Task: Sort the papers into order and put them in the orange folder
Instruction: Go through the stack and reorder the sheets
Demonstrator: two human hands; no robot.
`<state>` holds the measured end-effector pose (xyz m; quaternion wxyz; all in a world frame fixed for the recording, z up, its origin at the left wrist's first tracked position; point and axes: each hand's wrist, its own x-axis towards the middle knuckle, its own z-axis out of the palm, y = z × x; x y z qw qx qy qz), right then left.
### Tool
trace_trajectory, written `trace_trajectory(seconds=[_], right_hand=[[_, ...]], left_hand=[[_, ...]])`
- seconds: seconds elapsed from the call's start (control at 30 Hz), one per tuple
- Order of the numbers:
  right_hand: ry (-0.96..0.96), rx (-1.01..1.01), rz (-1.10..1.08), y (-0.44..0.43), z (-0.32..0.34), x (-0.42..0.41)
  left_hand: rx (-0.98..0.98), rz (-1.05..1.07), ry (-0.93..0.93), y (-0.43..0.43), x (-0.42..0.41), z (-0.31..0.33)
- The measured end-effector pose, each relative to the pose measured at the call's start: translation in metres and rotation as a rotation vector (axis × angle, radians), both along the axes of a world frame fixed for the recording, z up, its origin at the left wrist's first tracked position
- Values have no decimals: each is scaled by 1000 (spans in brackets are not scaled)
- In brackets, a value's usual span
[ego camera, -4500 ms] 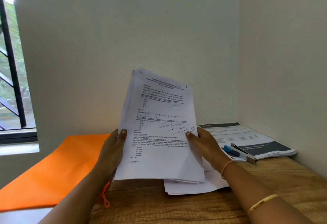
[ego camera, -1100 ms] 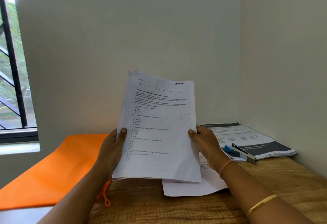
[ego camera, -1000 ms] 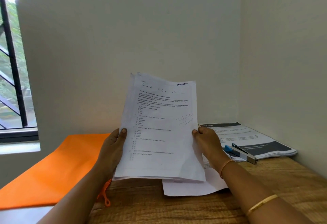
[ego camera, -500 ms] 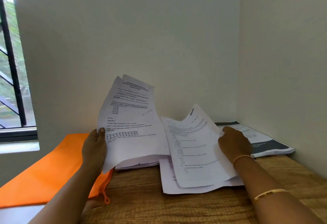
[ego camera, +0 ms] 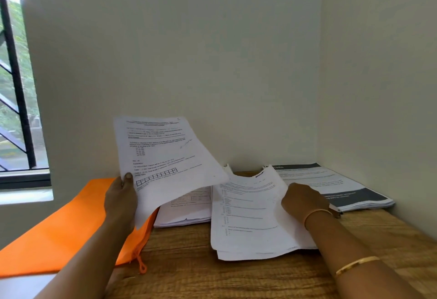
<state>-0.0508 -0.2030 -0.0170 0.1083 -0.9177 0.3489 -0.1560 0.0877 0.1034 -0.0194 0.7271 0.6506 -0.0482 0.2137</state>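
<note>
So, sheet (ego camera: 246, 213) just dropped onto pile (ego camera: 236, 255) | right hand (ego camera: 299, 200) on it, grip unclear | left hand (ego camera: 120, 200) pinches stack (ego camera: 165, 156) | sorting continues

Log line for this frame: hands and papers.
stage: sorting | left hand pinches printed sheet, raised | right hand on paper pile, grip unclear | orange folder lies at left
</note>
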Motion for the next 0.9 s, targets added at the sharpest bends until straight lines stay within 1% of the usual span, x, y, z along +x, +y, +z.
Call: trace_trajectory(seconds=[0.17,0.23,0.3,0.37,0.43,0.5,0.53,0.6,0.67,0.73,0.8,0.9], right_hand=[[-34,-98,-64,7,4,2],[3,-112,-22,7,2,3],[65,-82,24,7,-3,3],[70,-76,32,9,-4,3],[-53,-122,43,13,0,5],[-279,-100,138,16,3,9],[-403,-15,209,19,4,12],[-585,282,340,28,8,13],[-650,583,415,36,9,14],[-625,786,473,44,10,13],[-604,829,527,47,9,14],[-647,784,533,49,9,16]], left_hand=[[-9,-88,-11,-2,-1,2],[4,-103,-23,-3,-3,3],[7,-114,-33,-4,-5,3],[-2,-133,-34,-6,-8,5],[-6,-163,-44,-9,-11,6],[-3,-207,-59,-12,-16,6],[9,-224,-71,-14,-18,6],[44,-251,-91,-18,-22,6],[74,-288,-106,-23,-25,5],[94,-336,-110,-27,-29,5],[107,-374,-106,-30,-32,4],[108,-404,-93,-32,-35,4]])
